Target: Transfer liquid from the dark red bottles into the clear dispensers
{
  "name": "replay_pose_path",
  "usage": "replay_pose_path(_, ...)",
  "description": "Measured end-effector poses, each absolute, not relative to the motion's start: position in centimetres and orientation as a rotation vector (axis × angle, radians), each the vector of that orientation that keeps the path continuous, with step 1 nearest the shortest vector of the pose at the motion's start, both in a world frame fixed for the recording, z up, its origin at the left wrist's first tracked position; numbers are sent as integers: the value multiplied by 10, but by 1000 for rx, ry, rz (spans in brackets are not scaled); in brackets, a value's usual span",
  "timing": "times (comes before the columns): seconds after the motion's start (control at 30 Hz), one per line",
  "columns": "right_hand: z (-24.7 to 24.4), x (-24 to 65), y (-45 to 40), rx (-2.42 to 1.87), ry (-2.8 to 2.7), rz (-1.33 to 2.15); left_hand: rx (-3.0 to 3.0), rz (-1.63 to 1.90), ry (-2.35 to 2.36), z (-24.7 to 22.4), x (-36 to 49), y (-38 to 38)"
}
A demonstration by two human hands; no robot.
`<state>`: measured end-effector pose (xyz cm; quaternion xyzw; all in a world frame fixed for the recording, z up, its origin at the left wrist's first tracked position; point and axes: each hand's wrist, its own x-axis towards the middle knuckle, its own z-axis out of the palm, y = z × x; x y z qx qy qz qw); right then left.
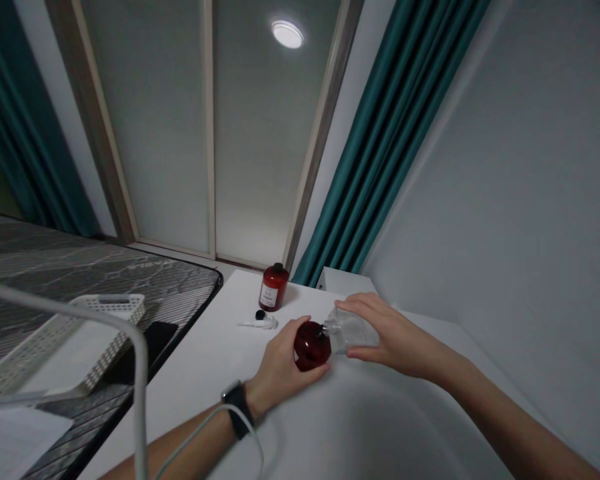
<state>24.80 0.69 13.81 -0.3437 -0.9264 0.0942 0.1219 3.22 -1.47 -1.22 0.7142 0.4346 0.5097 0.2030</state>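
My left hand [286,363] is wrapped round a dark red bottle [312,345], whose open neck faces right. Tilted over beside it, a clear bottle [351,331] is gripped by my right hand [380,333], its narrow mouth meeting the red bottle's neck. Whether liquid is passing between them I cannot tell. Behind my left hand, a white pump head [263,323] lies on the white table [205,387] near a small black cap [260,314]. A second red bottle [273,288] with a pale label and black top stands upright farther back.
To the left, a white plastic basket [125,307] rests on a grey patterned bed [170,273], with a black flat item [150,343] beside it. A pale cable [140,387] arches across the left foreground. A wall [520,200] borders the table's right side.
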Motion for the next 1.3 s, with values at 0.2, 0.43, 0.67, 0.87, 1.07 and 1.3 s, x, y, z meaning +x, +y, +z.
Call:
replay_pose_path(0.2,138,248,8,-982,-2701,265,1980,1418,1207,-11,32,-16)
replay_pose_path(0.43,138,248,8,-986,-2705,256,1988,1432,1201,-13,32,-14)
replay_pose_path(0.67,136,250,10,-985,-2714,252,1997,1443,1210,-15,32,-14)
replay_pose_path(0.87,135,251,10,-971,-2714,239,1984,1424,1216,-14,32,-14)
replay_pose_path(1.07,135,251,10,-957,-2710,234,1992,1431,1210,-13,32,-15)
replay_pose_path(1.3,135,251,9,-941,-2717,211,1986,1422,1200,-12,31,-15)
